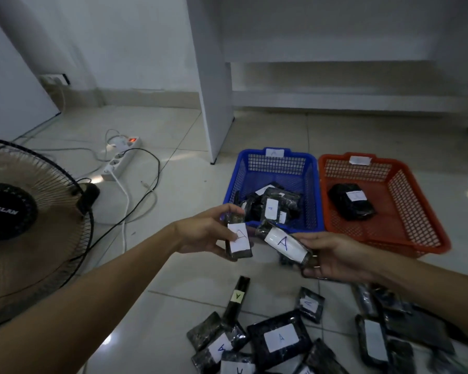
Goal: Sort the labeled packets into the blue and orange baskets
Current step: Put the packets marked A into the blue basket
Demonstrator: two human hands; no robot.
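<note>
The person is holding one packet in each hand, both lifted just in front of the near rim of the blue basket (274, 168). The left hand (208, 233) is pinching a dark packet (238, 238) upright, fingers curled behind it and the thumb across the front edge of its white label, so the handwritten letter is facing up toward their eyes; it looks like an A, partly hidden by the thumb. The right hand (333, 259) is gripping a second packet (284, 245) by its near end, fingers wrapped under it, the free end tilting toward the blue basket, its label showing a clear A. I take it that both are being held label-up for checking before they are dropped.

The blue basket is carrying a tag on its far rim that seems to read A, and several A packets (270, 206) are already lying inside. The orange basket (384, 201) is sitting right beside it, touching or nearly so, with its own tag, too blurred to read, and one black packet (351, 201) inside. Placing the baskets side by side is keeping both within one reach.

The unsorted pile (281, 338) is lying on the tiled floor (173, 279) nearest the person, under the arms, mostly label-up. Plenty remain, so the sorting is probably far from finished.

Off to the left, a floor fan (25, 220) is standing, with a power strip (122, 157) and cables behind it, well apart from the work.
</note>
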